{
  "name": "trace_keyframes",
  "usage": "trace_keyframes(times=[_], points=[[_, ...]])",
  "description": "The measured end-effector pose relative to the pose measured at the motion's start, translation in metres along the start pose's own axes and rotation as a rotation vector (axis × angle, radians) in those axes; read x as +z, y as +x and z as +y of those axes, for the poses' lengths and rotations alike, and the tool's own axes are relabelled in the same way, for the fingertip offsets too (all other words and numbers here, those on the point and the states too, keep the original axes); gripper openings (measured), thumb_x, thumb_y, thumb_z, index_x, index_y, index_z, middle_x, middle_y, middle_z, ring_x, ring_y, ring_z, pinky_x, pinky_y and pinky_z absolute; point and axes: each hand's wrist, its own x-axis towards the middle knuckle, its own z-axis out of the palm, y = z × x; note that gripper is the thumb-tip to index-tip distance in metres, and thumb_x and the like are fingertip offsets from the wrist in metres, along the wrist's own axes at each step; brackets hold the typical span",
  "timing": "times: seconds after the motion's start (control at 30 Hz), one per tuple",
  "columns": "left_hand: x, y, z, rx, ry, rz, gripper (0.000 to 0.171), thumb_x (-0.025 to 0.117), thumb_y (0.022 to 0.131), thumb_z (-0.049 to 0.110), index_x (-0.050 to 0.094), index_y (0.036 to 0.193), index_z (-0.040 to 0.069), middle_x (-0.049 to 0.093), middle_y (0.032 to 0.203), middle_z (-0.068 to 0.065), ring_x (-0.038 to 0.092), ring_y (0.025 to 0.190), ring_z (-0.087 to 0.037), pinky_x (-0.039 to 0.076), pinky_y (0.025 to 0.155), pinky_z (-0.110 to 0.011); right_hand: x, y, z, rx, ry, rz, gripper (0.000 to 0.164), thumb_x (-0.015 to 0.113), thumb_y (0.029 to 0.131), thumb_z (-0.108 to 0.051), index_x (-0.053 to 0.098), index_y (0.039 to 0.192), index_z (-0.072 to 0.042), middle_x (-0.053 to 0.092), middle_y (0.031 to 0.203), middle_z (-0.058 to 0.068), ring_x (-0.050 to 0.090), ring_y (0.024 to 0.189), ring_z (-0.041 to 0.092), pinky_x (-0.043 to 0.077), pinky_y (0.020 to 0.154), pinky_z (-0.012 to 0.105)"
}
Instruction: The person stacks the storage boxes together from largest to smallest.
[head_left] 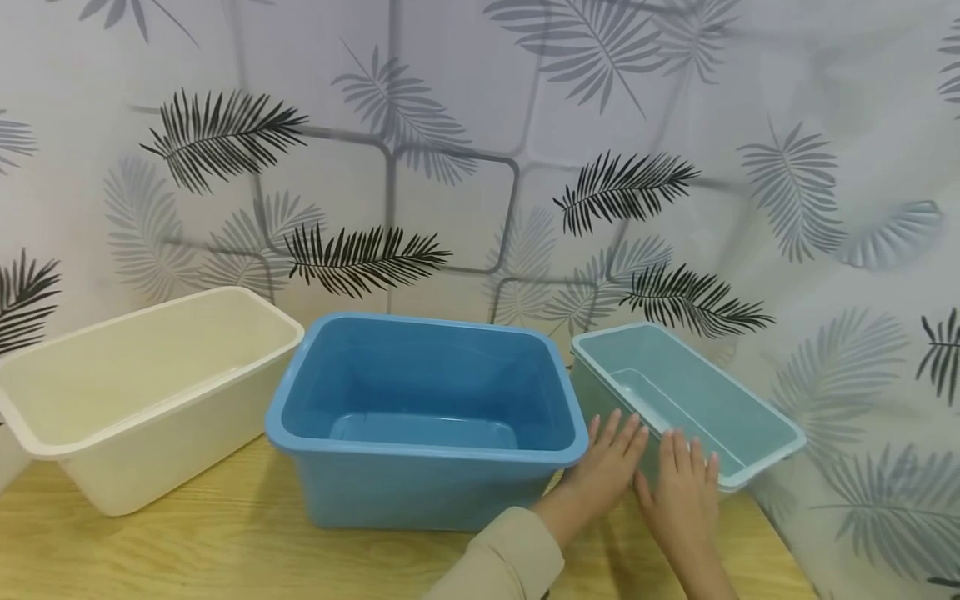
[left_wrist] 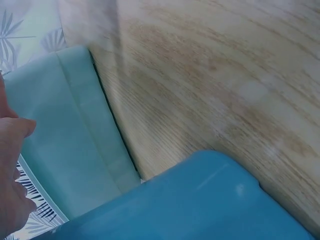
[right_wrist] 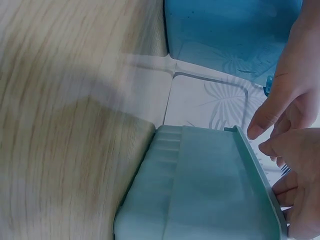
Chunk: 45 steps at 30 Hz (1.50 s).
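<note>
A pale green bin (head_left: 750,417) stands at an angle on the right of the table in the head view. My left hand (head_left: 607,458) lies at its near long rim, fingers extended, beside the right corner of the blue bin (head_left: 427,492). Just to the right, my right hand (head_left: 682,492) rests its straight fingers on the same rim. Both thumbs are on the outer side. In the right wrist view, the pale green bin (right_wrist: 215,185) shows its outer wall, with the right hand (right_wrist: 300,175) along the rim and the left hand (right_wrist: 290,95) above it.
A cream bin (head_left: 172,417) stands left of the blue one, and part of a white thing (head_left: 9,458) shows at the left edge. The wooden table (head_left: 225,558) ends at the right, by a leaf-patterned curtain (head_left: 480,100) hanging behind the bins.
</note>
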Motion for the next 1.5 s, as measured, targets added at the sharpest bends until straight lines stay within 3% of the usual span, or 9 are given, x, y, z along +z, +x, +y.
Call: trace_keyframes(times=[0.37,0.7,0.97,1.5], points=[[0.000,0.003,0.002,-0.015,0.017,-0.052,0.061,0.053,0.093,0.034,0.026,0.146,0.019,0.025,0.153,0.003,0.026,0.141,-0.018,0.029,0.112,-0.033,0.000,-0.005,0.003,-0.033,0.043,0.065,0.063,0.076,0.069,-0.010,0.049,0.119,0.016,0.051,0.121,0.035,0.045,0.112,0.055,0.030,0.096,0.068],[0.003,0.004,0.002,-0.005,0.028,-0.062,0.065,0.051,0.093,0.039,0.023,0.147,0.018,0.021,0.154,0.003,0.025,0.141,-0.017,0.029,0.112,-0.031,0.001,-0.009,0.006,-0.039,0.109,0.082,0.059,0.074,0.072,-0.009,0.049,0.119,0.016,0.050,0.121,0.036,0.043,0.114,0.054,0.025,0.097,0.070],[0.002,0.005,0.000,-0.013,-0.017,-0.088,0.066,0.050,0.093,0.040,0.021,0.148,0.017,0.019,0.155,0.002,0.022,0.142,-0.016,0.026,0.113,-0.031,-0.001,-0.009,0.006,-0.044,0.141,0.110,0.056,0.074,0.072,-0.010,0.052,0.117,0.014,0.053,0.120,0.034,0.046,0.113,0.055,0.024,0.097,0.071],[0.003,0.011,0.000,-0.030,-0.091,-0.027,0.072,0.061,0.086,0.044,0.030,0.144,0.014,0.028,0.152,0.000,0.029,0.139,-0.016,0.029,0.111,-0.029,-0.006,-0.011,0.013,-0.043,0.200,0.105,0.052,0.073,0.072,-0.007,0.054,0.116,0.014,0.054,0.118,0.034,0.046,0.112,0.056,0.022,0.097,0.073]])
